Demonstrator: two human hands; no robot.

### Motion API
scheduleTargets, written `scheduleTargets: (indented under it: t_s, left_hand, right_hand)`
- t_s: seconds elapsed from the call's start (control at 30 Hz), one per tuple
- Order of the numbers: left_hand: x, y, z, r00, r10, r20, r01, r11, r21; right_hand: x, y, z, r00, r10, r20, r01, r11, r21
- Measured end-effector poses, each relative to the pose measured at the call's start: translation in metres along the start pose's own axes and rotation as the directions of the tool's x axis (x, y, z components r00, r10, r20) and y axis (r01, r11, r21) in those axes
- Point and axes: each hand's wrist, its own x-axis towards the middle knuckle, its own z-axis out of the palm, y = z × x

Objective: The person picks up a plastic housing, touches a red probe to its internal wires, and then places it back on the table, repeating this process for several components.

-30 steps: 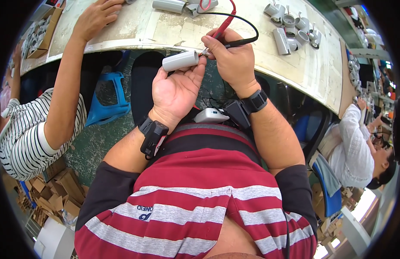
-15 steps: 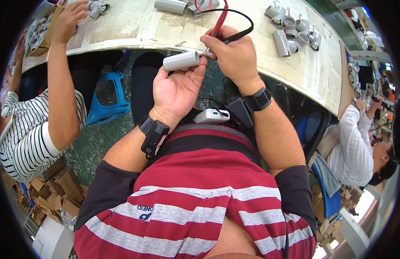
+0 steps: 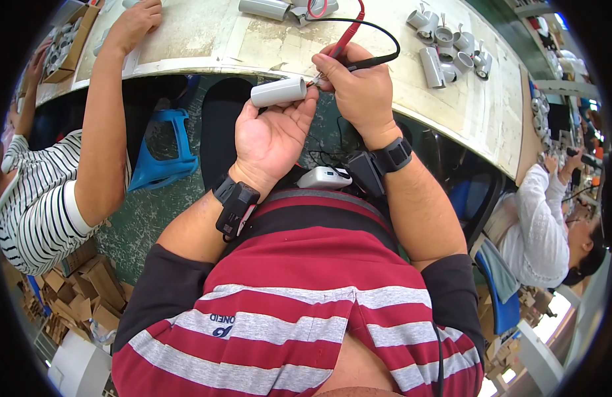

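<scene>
Left hand (image 3: 269, 135), palm up and loosely curled, supports the grey tube (image 3: 278, 92) across its fingers. Right hand (image 3: 360, 89), closed in a pinch, grips a red probe (image 3: 346, 38) and black probe (image 3: 372, 62) at the tube's right end. Sound contact likely calls for a steady tube, tips kept apart on the thin wires (image 3: 311, 84). Far left of the left hand, a cardboard box (image 3: 82, 41) contains grey parts (image 3: 58, 53).

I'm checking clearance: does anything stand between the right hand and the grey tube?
No obstacle shows; only thin wires and, apparently, the tip of the red probe lie between the grey tube and right hand.
</scene>
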Motion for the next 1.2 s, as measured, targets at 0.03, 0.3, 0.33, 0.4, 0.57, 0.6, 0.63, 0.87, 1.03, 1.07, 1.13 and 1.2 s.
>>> scheduleTargets:
  t_s: [0.03,0.3,0.33,0.4,0.57,0.6,0.63,0.87,1.03,1.07,1.13,1.2]
  left_hand:
    - [0.0001,-0.0001,0.0001,1.0,-0.003,0.001,0.003,1.0,-0.001]
    - [0.0005,-0.0001,0.0009,1.0,-0.001,-0.009,0.001,1.0,0.015]
    - [0.0006,-0.0003,0.0015,1.0,0.001,-0.016,-0.001,1.0,0.018]
    - [0.0002,-0.0007,0.0024,1.0,0.005,-0.021,-0.004,1.0,0.022]
    - [-0.0016,-0.0014,0.0018,1.0,0.012,-0.022,-0.011,0.999,0.032]
    - [-0.0016,-0.0016,0.0015,1.0,0.009,-0.02,-0.008,0.999,0.031]
    - [-0.0016,-0.0016,0.0013,1.0,0.006,-0.018,-0.006,1.0,0.029]
    - [-0.001,-0.0013,0.0021,1.0,-0.001,-0.015,0.001,1.0,0.028]
    - [-0.0015,-0.0011,0.0033,1.0,0.002,-0.02,-0.001,1.0,0.029]
    - [-0.0012,-0.0014,0.0038,1.0,0.002,-0.014,-0.001,0.999,0.032]
    - [-0.0032,-0.0038,0.0036,0.999,0.01,-0.037,-0.008,0.999,0.037]
    - [-0.0017,-0.0037,0.0052,0.999,0.012,-0.041,-0.011,0.999,0.044]
  right_hand:
    - [-0.0004,0.0009,-0.0001,1.0,-0.001,0.004,0.001,1.0,0.01]
    - [-0.0017,0.0075,0.0025,0.998,-0.065,-0.006,0.064,0.998,-0.017]
    - [-0.0019,0.0078,0.0025,0.998,-0.066,-0.006,0.066,0.998,-0.018]
    - [-0.0021,0.0081,0.0025,0.997,-0.075,-0.003,0.075,0.997,-0.022]
    - [-0.0049,0.0053,0.003,0.998,-0.066,-0.007,0.066,0.997,-0.036]
    - [-0.0048,0.0056,0.0029,0.998,-0.067,-0.007,0.066,0.997,-0.036]
    - [-0.0045,0.0066,0.0027,0.997,-0.074,-0.007,0.074,0.997,-0.038]
    - [-0.0033,0.0079,0.0026,0.995,-0.099,-0.012,0.099,0.995,-0.032]
    - [-0.0051,0.0059,0.0028,0.996,-0.09,-0.009,0.09,0.995,-0.033]
    - [-0.0051,0.0062,0.0026,0.996,-0.088,-0.01,0.088,0.995,-0.043]
    - [-0.0046,0.0062,0.0027,0.995,-0.095,-0.013,0.094,0.994,-0.052]
    - [-0.0038,0.0067,0.0031,0.997,-0.076,-0.013,0.076,0.997,-0.025]
